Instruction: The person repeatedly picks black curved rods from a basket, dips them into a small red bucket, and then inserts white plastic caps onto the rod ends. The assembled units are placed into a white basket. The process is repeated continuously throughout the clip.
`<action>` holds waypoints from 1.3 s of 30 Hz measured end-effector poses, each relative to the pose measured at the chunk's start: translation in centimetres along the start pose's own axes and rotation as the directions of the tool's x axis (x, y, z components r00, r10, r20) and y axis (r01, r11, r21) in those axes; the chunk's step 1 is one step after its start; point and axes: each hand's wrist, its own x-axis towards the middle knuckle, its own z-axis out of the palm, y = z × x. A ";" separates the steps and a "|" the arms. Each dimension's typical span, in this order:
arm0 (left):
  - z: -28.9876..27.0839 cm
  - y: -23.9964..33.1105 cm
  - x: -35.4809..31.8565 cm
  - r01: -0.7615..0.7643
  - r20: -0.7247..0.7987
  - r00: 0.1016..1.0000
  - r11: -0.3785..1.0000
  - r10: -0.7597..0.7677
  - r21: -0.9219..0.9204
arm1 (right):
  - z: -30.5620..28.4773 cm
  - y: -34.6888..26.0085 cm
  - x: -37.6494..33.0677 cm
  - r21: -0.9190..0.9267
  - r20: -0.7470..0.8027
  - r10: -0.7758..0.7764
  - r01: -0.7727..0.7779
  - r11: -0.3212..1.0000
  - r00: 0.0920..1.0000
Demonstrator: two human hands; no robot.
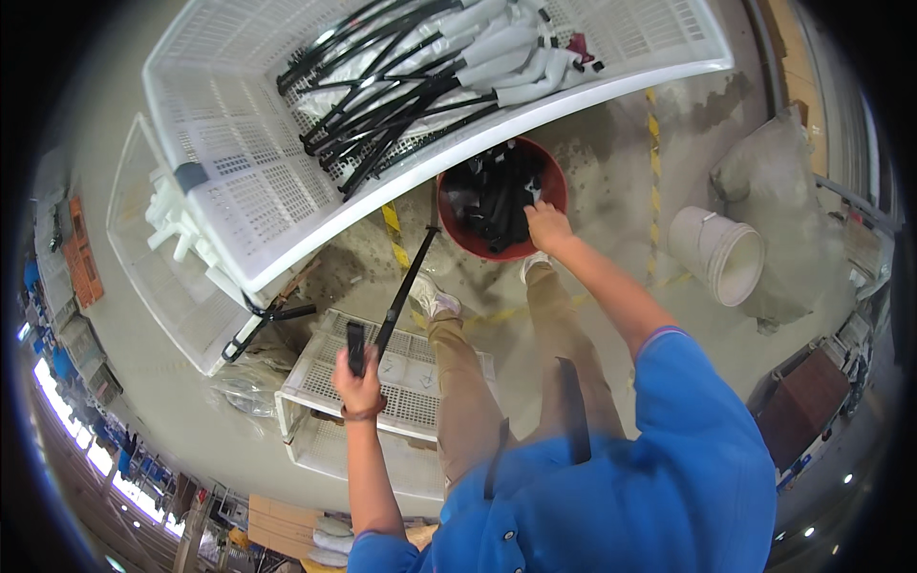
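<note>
My left hand (357, 382) is closed around the lower end of a long black rod (401, 298). A short black piece (356, 348) sticks up from the same grip, and the rod's far end has a small crossbar. My right hand (547, 229) reaches over the near right rim of a red bucket (506, 252), its fingers curled down at the contents. Dark plastic parts (497, 196) fill the bucket. Whatever those fingers hold, if anything, is too small to make out.
Ahead stands a large white plastic crate (239, 205) with black rods (382, 115), some ends wrapped in pale sleeves. White parts fill another crate (143, 244) to the left. A low upturned white crate (330, 368) sits by my left arm. On the right lies a white pail (712, 250).
</note>
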 end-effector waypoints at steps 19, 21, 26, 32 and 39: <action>1.8 -1.4 -2.2 -0.002 -0.330 0.944 1.000 0.004 0.005 | -0.8 -1.4 10.9 -0.149 -0.260 -0.543 0.523 0.839 0.798; 2.3 -0.5 -2.6 0.074 -0.263 0.961 0.995 -0.089 -0.066 | -5.3 -1.8 6.2 0.124 -0.513 -0.421 0.550 0.826 0.748; 2.8 2.5 -1.6 0.061 -0.261 0.961 0.990 -0.092 -0.123 | -14.2 -2.3 -4.2 0.808 -0.399 0.079 0.309 0.501 0.914; -0.1 11.0 -1.5 -0.043 -0.169 0.986 0.985 0.015 -0.166 | -24.0 -0.8 -19.1 0.834 -0.474 0.353 0.539 -0.113 0.807; -10.8 23.7 -4.5 -0.275 -0.019 0.961 0.945 0.276 -0.177 | -31.2 1.5 -28.1 0.514 -0.458 0.391 0.597 -0.616 0.798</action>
